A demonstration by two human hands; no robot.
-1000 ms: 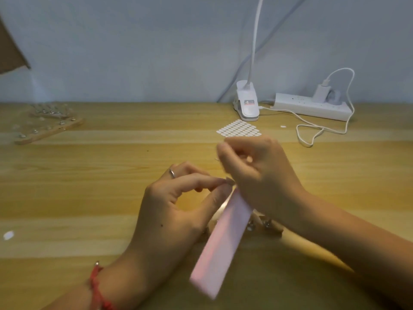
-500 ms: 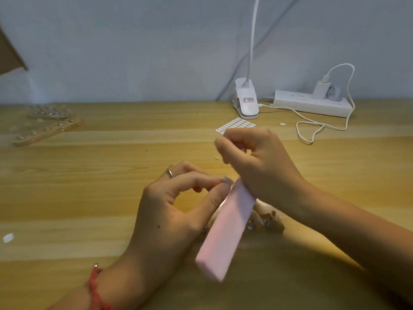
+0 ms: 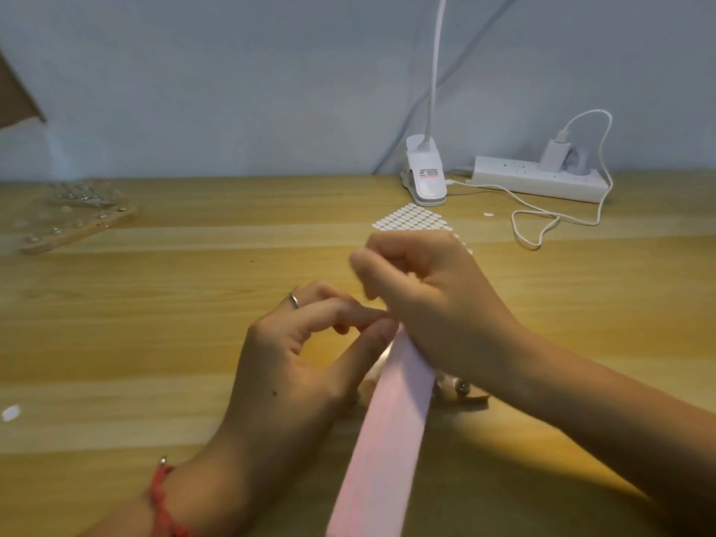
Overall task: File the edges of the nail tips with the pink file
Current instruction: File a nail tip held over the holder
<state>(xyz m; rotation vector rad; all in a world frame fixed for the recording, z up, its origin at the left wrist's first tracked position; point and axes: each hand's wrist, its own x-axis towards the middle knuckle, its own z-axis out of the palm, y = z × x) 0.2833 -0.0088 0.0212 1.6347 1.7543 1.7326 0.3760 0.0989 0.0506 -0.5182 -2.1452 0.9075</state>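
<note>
The wooden desk (image 3: 155,343) carries everything, and I work above its near edge, about the middle. The pink file (image 3: 387,439) slants from that edge up toward my hands, its upper end buried in my right hand (image 3: 438,304), whose fingers curl round it. My left hand (image 3: 294,366) sits just left of the file, thumb and forefinger (image 3: 348,315) pressed together against the file's upper end. I judge they pinch a nail tip, though it is too small to see. To file well I should make the pinch firm, stroke short and light along the tip's edge, and hold the file at one steady tilt, clear of my fingertips.
</note>
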